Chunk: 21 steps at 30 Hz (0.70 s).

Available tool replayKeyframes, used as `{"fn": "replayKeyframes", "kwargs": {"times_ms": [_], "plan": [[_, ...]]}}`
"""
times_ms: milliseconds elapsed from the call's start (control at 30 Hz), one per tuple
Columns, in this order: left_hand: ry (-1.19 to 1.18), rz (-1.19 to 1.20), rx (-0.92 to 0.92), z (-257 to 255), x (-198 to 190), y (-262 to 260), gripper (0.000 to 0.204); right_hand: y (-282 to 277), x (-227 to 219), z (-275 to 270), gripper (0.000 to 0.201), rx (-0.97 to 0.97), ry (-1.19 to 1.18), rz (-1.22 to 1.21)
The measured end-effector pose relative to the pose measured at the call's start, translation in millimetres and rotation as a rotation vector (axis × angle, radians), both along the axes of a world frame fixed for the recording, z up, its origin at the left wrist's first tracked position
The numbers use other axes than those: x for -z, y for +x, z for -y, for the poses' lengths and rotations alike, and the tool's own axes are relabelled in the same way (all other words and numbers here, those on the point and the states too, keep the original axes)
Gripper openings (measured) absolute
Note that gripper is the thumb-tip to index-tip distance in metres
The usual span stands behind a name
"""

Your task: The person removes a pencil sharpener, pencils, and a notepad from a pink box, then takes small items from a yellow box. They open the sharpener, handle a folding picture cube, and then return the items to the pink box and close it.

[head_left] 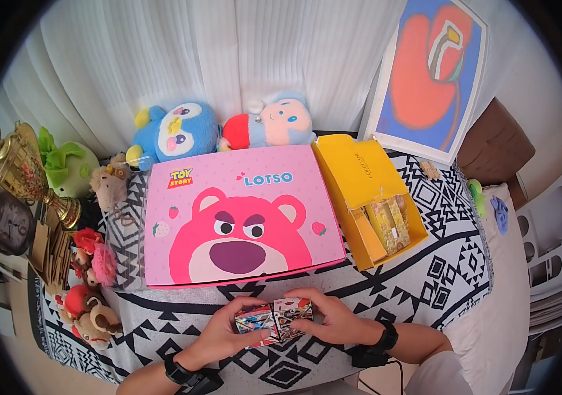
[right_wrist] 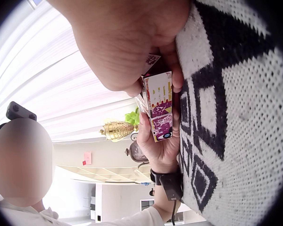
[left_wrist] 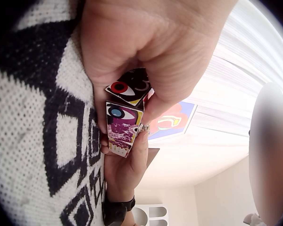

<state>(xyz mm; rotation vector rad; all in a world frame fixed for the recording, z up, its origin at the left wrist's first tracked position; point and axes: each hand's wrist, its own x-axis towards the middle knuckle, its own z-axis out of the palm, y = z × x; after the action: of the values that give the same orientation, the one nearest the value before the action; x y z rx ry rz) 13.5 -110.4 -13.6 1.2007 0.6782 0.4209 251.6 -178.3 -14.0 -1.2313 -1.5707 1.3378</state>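
Left fingers (head_left: 243,340), right fingers (head_left: 314,328) curled round patterned block (head_left: 263,322)

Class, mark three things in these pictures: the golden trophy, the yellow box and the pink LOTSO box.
Golden trophy (head_left: 23,168): head view, on its cup.
Yellow box (head_left: 347,164): head view, on its open lid.
Pink LOTSO box (head_left: 236,255): head view, on the printed bear's purple nose.

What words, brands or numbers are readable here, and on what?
"TOY STORY": pink box
"LOTSO": pink box
Yellow box: lettering too small to read for certain.
Clock: dial too blurred to read.
Held block: no readable text; markings too small.
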Motion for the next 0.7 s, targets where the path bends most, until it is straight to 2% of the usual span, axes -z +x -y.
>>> {"fn": "replayKeyframes", "kwargs": {"times_ms": [700], "plan": [[0.008,0.006,0.007,-0.1,-2.4,0.2,0.050,0.1,-2.7,-0.7,0.051,-0.007,0.009,0.023]]}}
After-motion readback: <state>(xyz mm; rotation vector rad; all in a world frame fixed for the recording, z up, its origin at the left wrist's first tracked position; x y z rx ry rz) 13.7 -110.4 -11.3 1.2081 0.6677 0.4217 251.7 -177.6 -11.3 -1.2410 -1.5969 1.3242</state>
